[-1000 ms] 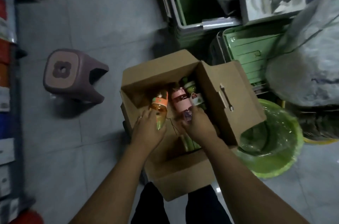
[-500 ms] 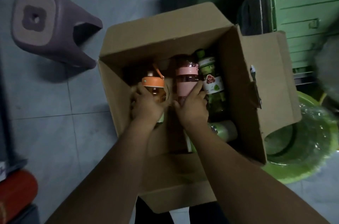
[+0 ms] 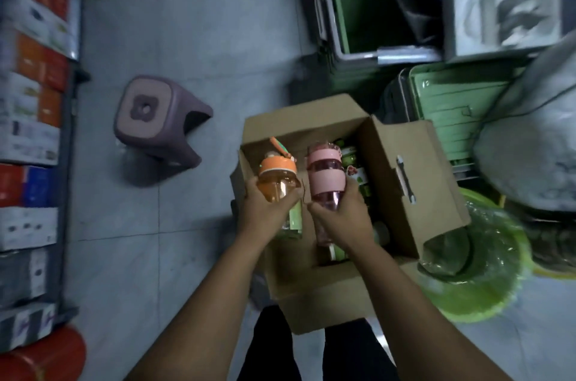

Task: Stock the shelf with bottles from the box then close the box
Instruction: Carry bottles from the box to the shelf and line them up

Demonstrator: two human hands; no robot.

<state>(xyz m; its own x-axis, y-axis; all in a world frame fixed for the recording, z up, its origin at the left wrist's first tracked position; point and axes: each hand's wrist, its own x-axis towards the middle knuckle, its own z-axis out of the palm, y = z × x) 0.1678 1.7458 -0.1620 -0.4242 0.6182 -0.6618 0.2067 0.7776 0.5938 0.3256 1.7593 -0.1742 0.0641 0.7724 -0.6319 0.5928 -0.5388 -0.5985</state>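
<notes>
An open cardboard box (image 3: 414, 193) stands on the floor in front of me, flaps up. My left hand (image 3: 268, 212) grips an orange-lidded bottle (image 3: 277, 178), raised above the box's left side. My right hand (image 3: 343, 218) grips a pink bottle (image 3: 325, 178) with a pink sleeve, lifted beside it. Green bottles (image 3: 358, 175) remain inside the box against its right wall, partly hidden by my hands. A shelf (image 3: 34, 118) stacked with coloured boxes runs along the left edge.
A purple plastic stool (image 3: 156, 125) stands on the tiled floor left of the box. Green and grey crates (image 3: 442, 100) crowd the back right. A green basin wrapped in plastic (image 3: 477, 274) sits right of the box. A red cylinder (image 3: 43, 355) lies at bottom left.
Both hands have lifted the orange and pink bottles up out of the box. The view has pulled back and the shelf on the left has come into sight.
</notes>
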